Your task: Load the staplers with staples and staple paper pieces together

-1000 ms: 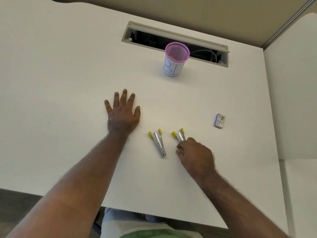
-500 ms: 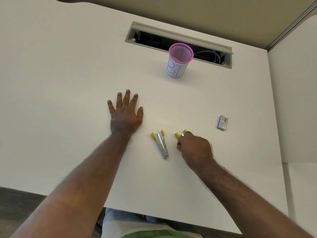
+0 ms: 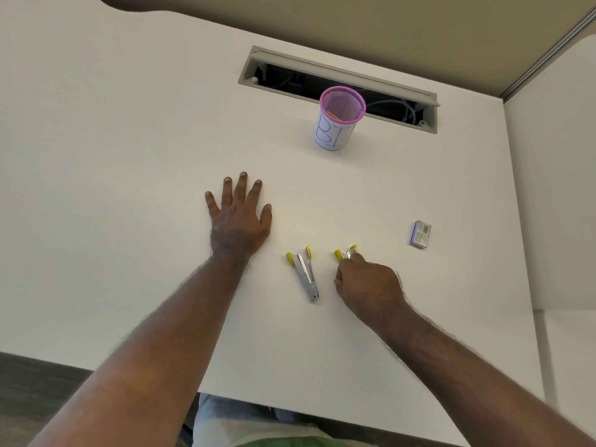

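Observation:
Two small silver staplers with yellow handle tips lie on the white desk (image 3: pixel 129 156). The left stapler (image 3: pixel 305 273) lies free between my hands. My right hand (image 3: pixel 367 287) covers most of the right stapler (image 3: pixel 345 253), with fingers curled around its body; only the yellow tips show. My left hand (image 3: pixel 238 217) rests flat on the desk, fingers spread, left of both staplers. A small blue and white staple box (image 3: pixel 421 234) lies to the right. No paper pieces are visible.
A pink mesh cup (image 3: pixel 337 122) with a white paper label stands at the back, in front of an open cable slot (image 3: pixel 338 88) in the desk. A partition wall (image 3: pixel 554 188) borders the desk on the right. The desk's front edge is near my body.
My right hand has slid forward over the right stapler and closed around it, hiding most of its body. My left hand has stayed flat in place.

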Action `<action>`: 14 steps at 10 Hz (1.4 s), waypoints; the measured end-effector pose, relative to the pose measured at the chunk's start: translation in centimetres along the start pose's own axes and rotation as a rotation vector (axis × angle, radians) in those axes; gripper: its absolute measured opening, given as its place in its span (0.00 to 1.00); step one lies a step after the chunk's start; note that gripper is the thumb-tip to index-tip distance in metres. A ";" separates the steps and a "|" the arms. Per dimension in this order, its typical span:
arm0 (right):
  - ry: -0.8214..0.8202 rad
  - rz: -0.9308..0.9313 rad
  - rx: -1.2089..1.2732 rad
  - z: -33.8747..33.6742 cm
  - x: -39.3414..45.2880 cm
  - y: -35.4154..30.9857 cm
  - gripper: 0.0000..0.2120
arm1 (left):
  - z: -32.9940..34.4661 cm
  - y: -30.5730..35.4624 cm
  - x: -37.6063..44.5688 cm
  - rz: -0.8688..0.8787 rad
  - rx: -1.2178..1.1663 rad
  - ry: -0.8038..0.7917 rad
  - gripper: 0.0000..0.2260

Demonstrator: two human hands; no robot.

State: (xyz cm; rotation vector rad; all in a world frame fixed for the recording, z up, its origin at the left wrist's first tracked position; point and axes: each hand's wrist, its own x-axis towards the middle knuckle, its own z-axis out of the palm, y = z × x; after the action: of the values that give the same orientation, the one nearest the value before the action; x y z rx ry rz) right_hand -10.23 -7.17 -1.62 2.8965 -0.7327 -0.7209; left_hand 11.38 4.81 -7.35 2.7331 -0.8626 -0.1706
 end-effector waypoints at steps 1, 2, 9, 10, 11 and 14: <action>0.011 0.000 -0.003 -0.2 0.2 0.1 0.12 | 0.0 0.0 0.1 -0.002 0.001 -0.003 0.26; 0.010 -0.013 -0.012 -0.1 0.2 -0.3 0.12 | 0.1 0.0 0.1 -0.004 0.001 -0.005 0.26; 0.462 0.205 0.522 -12.7 8.9 5.2 0.10 | 0.1 0.0 0.0 -0.005 0.000 0.011 0.26; 0.548 0.248 0.580 -16.9 14.5 6.3 0.13 | -0.1 0.3 0.0 -0.012 -0.014 0.009 0.26; 0.532 0.280 0.578 -18.4 17.5 6.3 0.15 | -0.3 0.3 0.0 -0.015 -0.011 -0.009 0.26; 0.371 0.328 0.467 -18.7 21.3 6.2 0.16 | -0.3 0.2 0.1 -0.011 0.011 -0.015 0.26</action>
State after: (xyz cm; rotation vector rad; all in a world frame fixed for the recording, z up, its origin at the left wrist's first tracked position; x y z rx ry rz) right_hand 12.19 -23.43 7.01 3.0285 -1.4249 0.0344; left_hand 11.42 4.68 -6.97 2.7510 -0.8546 -0.1887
